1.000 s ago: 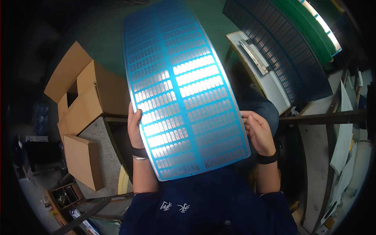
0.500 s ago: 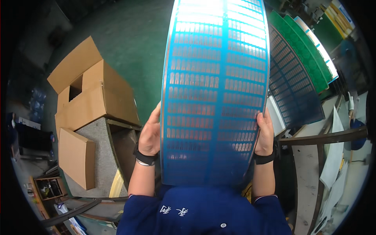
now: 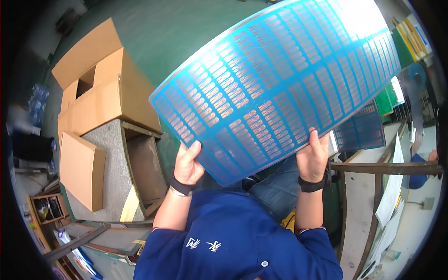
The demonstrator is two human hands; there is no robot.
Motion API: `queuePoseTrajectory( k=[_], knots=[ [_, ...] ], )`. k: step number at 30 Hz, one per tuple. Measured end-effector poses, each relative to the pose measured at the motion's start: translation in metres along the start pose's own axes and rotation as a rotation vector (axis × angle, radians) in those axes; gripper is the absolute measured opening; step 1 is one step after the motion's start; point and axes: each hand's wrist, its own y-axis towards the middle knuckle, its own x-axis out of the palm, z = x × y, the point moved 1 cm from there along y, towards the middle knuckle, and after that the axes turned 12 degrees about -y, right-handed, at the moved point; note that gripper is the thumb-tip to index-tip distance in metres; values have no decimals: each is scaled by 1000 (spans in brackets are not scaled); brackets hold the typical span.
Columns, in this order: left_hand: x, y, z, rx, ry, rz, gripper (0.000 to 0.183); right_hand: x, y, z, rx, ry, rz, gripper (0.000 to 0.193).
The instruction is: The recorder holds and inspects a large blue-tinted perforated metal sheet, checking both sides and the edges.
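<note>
A large blue sheet (image 3: 280, 88), patterned with rows of small see-through oblong shapes, is held up in front of me in both hands. It tilts, its upper end leaning to the right, and glare whitens its top right. My left hand (image 3: 189, 163) grips the lower left edge, thumb on the face. Along the lower right edge my right hand (image 3: 312, 156) clasps the sheet, also thumb on top. The fingers behind the sheet are hidden. Beyond my right hand, partly covered, stands a similar dark blue sheet (image 3: 359, 126).
An open cardboard box (image 3: 100, 98) sits to the left on a grey-topped bench (image 3: 105, 144), with a smaller folded carton (image 3: 79, 170) before it. At right are a metal-edged rack (image 3: 364, 196), white papers (image 3: 389, 205) and a green sheet (image 3: 385, 101). Green floor (image 3: 154, 32) lies beyond.
The blue sheet has turned from upright to slanting, its top swinging right and its bottom left. Both hands keep hold, and it now covers more of the sheets at right.
</note>
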Motion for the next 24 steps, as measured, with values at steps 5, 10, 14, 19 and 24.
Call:
queuePoseTrajectory(
  k=[5, 10, 14, 19, 24],
  knots=[
    [-9, -3, 24, 1, -1, 91, 38, -52, 11, -36, -98, 6, -68, 35],
    [-22, -4, 37, 14, 115, 209, 44, -113, 9, -56, -96, 6, 152, 37],
    [-14, 0, 36, -8, 145, 158, 43, -126, 0, -45, -44, 55, 102, 36],
    [-14, 4, 36, -43, 144, 114, 42, -135, -6, -37, 10, 68, 170, 36],
    [-15, 5, 35, -70, 177, 107, 40, -138, -12, -36, 41, 86, 181, 37]
  ],
)
